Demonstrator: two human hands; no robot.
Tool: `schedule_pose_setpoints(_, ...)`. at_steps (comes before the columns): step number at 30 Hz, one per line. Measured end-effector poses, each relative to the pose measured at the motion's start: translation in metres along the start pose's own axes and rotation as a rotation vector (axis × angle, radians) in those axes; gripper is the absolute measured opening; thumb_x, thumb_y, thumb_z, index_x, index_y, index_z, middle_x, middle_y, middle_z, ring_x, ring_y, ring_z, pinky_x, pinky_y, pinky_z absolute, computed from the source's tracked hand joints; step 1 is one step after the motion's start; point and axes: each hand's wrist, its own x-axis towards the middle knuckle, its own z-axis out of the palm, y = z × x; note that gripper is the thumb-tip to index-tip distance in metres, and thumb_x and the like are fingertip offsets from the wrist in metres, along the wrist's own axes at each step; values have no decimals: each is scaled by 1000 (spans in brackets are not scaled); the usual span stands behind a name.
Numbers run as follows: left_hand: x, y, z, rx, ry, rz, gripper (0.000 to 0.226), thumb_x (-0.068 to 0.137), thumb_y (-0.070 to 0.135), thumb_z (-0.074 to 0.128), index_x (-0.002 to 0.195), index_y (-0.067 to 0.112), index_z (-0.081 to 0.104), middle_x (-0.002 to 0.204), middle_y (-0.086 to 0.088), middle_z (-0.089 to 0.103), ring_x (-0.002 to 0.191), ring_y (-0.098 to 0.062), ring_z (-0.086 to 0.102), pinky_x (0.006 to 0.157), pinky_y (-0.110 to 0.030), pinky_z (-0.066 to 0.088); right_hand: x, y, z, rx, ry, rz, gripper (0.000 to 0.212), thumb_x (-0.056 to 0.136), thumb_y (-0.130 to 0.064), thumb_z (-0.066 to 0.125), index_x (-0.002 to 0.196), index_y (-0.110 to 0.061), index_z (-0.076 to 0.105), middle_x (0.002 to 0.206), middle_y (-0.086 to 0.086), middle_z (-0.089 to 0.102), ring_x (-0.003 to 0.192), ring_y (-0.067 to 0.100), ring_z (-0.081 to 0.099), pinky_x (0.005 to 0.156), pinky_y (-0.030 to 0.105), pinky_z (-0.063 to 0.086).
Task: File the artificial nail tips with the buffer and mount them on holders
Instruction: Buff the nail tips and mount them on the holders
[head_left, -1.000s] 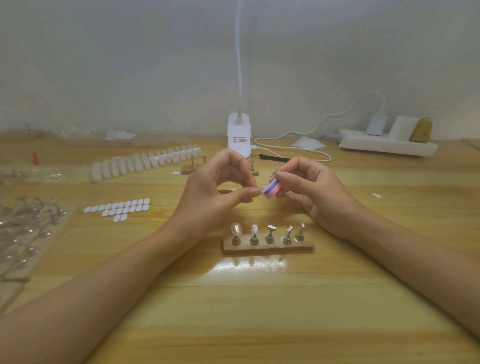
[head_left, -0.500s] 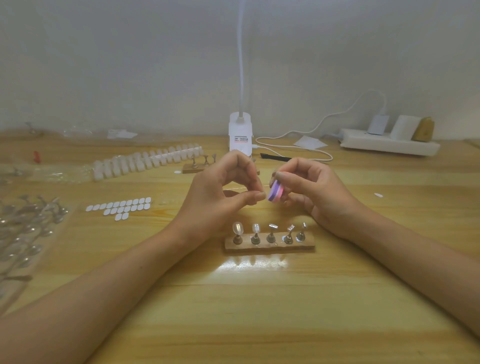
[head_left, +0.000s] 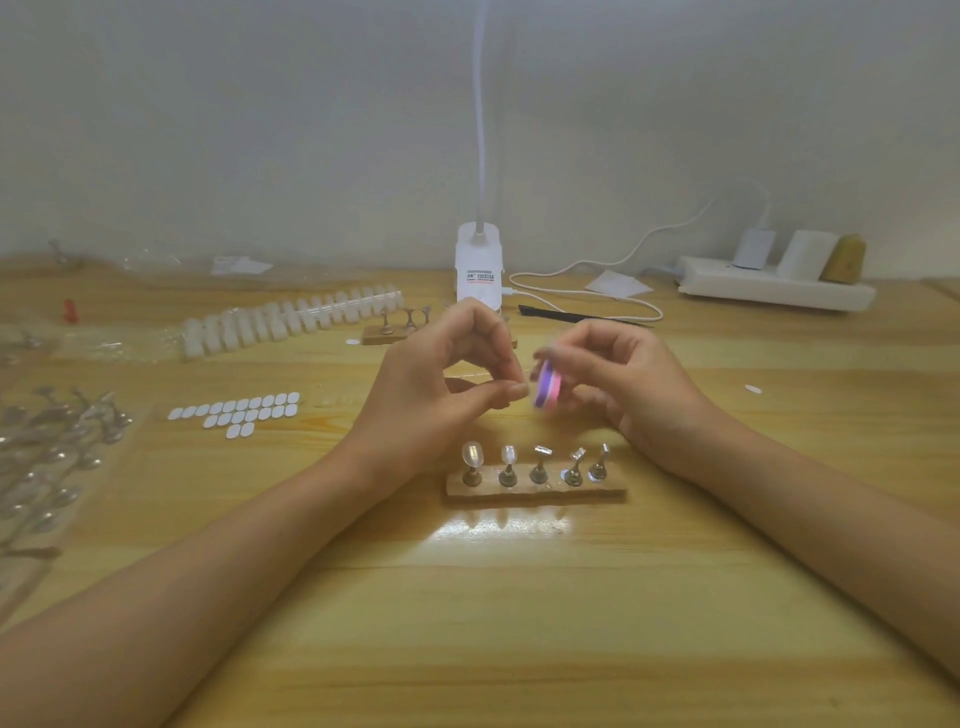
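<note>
My left hand (head_left: 441, 384) pinches a small clear nail tip (head_left: 521, 387) between thumb and fingers; the tip is barely visible. My right hand (head_left: 623, 379) grips a pink and purple buffer block (head_left: 546, 391), held against the tip and blurred by motion. Just below both hands stands a wooden holder base (head_left: 535, 493) with several metal holders. The two leftmost holders carry mounted nail tips (head_left: 472, 453); the others show bare metal tops.
A long strip of white nail tips (head_left: 291, 319) and a sheet of white adhesive tabs (head_left: 239, 410) lie at left. Loose metal holders in plastic (head_left: 47, 447) sit far left. A second holder base (head_left: 395, 330), a lamp base (head_left: 479, 265), cable and power strip (head_left: 774, 286) lie behind.
The buffer has shifted slightly lower against the nail tip and is now blurred by rubbing motion. Both hands stay in nearly the same place above the holder base.
</note>
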Motion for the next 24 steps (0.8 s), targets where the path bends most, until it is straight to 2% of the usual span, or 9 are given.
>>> schedule_pose_setpoints(2,0,0,0,-9,5,0,29,80,3,78,88,20,56,80,5,70,86,-16,70,72,-38,61,2,0,-3,60,76,-11,22,74,-24,74,85,-6,68,75,9,71,65,16,63,59,21,56)
schedule_pose_setpoints(5,0,-1,0,0,1,9,30,80,2,78,89,20,56,81,5,69,87,-16,70,72,-42,61,0,0,0,-29,-15,0,23,73,-24,77,84,-6,70,77,12,71,65,22,63,60,28,59)
schedule_pose_setpoints(8,0,-1,0,-9,-8,5,29,80,3,78,88,20,56,81,6,69,86,-16,70,72,-47,60,2,1,-2,47,62,-8,23,75,-23,75,87,-4,69,77,10,72,66,17,63,61,23,57)
schedule_pose_setpoints(10,0,-2,0,-10,-7,3,29,80,3,78,88,20,56,81,6,69,87,-16,70,73,-48,60,2,0,-3,24,5,9,20,75,-22,74,85,-6,70,77,11,71,65,19,64,62,26,59)
schedule_pose_setpoints(12,1,-2,-1,-10,-5,8,29,80,4,78,88,21,56,82,6,69,87,-16,70,72,-47,60,2,1,-1,-14,-31,3,17,75,-22,75,83,-7,71,78,12,71,65,21,64,62,29,59)
schedule_pose_setpoints(15,0,-1,0,-17,-16,7,29,80,4,78,88,21,56,82,5,69,86,-16,70,71,-40,60,2,1,-2,40,37,-11,22,75,-21,74,87,-4,68,79,10,73,66,17,65,62,24,58)
schedule_pose_setpoints(17,0,-1,1,-9,-34,6,29,80,2,78,87,20,56,81,5,69,87,-16,70,71,-39,60,2,-1,-3,22,-12,-1,24,73,-22,75,88,-5,68,80,11,72,67,18,65,60,26,58)
schedule_pose_setpoints(21,0,0,0,-41,-1,-22,29,79,-1,77,88,16,56,79,5,69,84,-16,69,73,-51,59,1,-1,-2,34,9,-1,19,73,-22,75,82,-7,69,75,9,71,59,14,64,53,21,53)
schedule_pose_setpoints(24,0,1,1,-20,-1,-18,29,79,1,78,89,16,55,80,5,70,84,-15,69,73,-52,58,-1,0,0,-43,-68,-9,15,74,-23,77,80,-11,71,75,11,70,61,18,64,57,25,57)
